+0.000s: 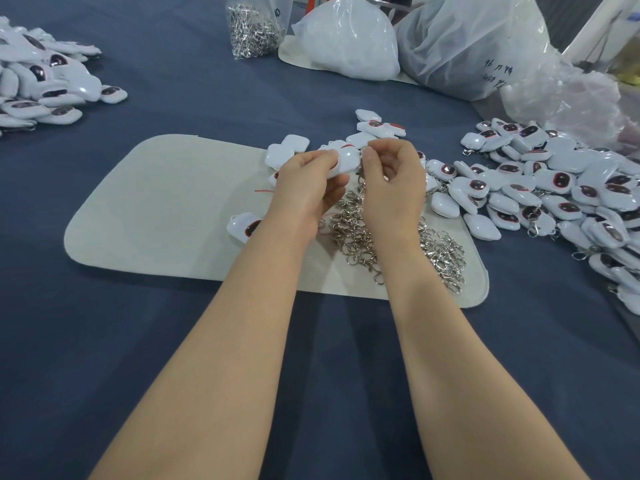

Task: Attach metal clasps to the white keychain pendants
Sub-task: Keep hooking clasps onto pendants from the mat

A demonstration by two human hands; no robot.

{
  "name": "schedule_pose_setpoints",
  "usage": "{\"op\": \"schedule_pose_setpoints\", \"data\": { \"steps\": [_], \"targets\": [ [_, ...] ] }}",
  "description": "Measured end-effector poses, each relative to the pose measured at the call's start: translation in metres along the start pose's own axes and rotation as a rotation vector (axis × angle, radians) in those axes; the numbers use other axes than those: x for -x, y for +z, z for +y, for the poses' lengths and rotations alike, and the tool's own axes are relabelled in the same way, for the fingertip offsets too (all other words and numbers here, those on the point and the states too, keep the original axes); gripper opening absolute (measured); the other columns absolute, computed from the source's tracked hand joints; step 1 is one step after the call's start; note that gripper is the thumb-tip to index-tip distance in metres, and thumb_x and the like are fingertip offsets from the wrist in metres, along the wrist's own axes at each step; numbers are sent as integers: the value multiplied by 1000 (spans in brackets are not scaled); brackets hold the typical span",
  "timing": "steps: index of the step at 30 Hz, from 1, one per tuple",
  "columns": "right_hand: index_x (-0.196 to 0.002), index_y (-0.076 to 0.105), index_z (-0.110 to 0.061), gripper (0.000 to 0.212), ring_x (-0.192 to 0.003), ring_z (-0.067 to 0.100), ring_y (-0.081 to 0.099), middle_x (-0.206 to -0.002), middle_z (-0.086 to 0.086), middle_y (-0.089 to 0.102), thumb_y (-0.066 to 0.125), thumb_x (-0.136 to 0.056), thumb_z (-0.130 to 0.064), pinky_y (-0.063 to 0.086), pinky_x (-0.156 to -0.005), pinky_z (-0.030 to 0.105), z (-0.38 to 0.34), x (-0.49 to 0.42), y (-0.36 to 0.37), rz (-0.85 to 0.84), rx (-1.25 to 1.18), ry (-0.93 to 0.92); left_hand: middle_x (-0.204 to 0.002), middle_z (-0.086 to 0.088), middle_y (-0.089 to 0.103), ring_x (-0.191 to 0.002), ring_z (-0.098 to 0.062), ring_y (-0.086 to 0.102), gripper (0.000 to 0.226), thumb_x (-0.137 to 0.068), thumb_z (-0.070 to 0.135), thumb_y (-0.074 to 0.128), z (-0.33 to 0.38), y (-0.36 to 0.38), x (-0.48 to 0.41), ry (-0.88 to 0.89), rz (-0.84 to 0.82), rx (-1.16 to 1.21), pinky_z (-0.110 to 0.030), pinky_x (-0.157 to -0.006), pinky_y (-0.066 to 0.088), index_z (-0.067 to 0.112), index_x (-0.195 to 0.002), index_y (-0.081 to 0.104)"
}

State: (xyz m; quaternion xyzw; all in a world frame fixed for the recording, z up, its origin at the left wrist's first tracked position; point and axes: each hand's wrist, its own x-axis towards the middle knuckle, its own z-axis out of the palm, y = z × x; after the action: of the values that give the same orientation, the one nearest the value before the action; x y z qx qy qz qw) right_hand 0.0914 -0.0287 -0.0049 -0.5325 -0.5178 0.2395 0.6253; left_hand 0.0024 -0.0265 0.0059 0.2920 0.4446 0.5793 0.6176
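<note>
My left hand (306,187) grips a white keychain pendant (346,160) above the beige mat (166,209). Against the pendant's right end, my right hand (393,183) pinches a metal clasp (362,174) between thumb and forefinger; the clasp's chain hangs down below the fingers. A loose heap of metal clasps (398,245) lies on the mat under both wrists. A few white pendants (285,150) rest just behind my hands, and one more pendant (242,226) lies beside my left wrist.
A big pile of white pendants (554,192) spreads at the right, another pile (45,84) at the far left. At the back stand a clear bag of clasps (254,27) and large white plastic bags (349,39). Blue cloth (173,341) covers the table.
</note>
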Motion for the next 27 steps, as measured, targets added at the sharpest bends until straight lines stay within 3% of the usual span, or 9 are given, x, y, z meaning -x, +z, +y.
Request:
{"op": "schedule_pose_setpoints", "data": {
  "steps": [3,8,15,17,20,27],
  "targets": [
    [-88,57,-18,11,-87,20,61,-90,2,63,59,-90,-7,53,-86,35,-2,-1,0,-24,-114,63,-47,8,54,-45,-2,53,18,-95,9,50,3,1,1,-48,-19,101,-15,-49,47,16,-78,53],
    [-87,60,-16,11,-83,9,60,-87,-1,63,60,-89,-6,52,-83,26,-2,-2,-1,-38,-162,82,-74,-1,57,-45,-2,53,3,-96,11,52,6,0,3,-112,-12,229,-14,-49,48,11,-96,54],
    [-82,60,-20,14,-75,1,58,-80,-9,63,59,-90,-9,48,-75,15,0,-1,1,0,-94,55,-69,0,55,-45,-2,53,12,-95,11,51,4,1,3,-113,0,184,-14,-47,47,14,-84,54],
    [-84,61,-18,11,-76,4,57,-82,-7,63,59,-91,-10,49,-77,18,0,-1,1,0,-57,55,-66,1,53,-45,-2,54,12,-94,11,52,4,0,3,-96,4,166,-15,-48,47,15,-83,54],
    [-84,60,-18,9,-76,8,57,-81,-5,62,59,-91,-13,50,-79,25,1,-2,-2,-11,33,26,-72,3,53,-52,-5,54,10,-93,11,53,2,-1,1,-20,26,87,-17,-53,47,20,-87,53],
    [-87,63,-11,7,-65,-2,51,-73,-15,56,57,-91,-11,38,-68,5,8,-3,-7,-59,275,-119,-95,0,59,-71,-17,52,18,-93,12,51,-4,2,1,346,91,-247,-26,-70,48,28,-100,56]
  ]
}}
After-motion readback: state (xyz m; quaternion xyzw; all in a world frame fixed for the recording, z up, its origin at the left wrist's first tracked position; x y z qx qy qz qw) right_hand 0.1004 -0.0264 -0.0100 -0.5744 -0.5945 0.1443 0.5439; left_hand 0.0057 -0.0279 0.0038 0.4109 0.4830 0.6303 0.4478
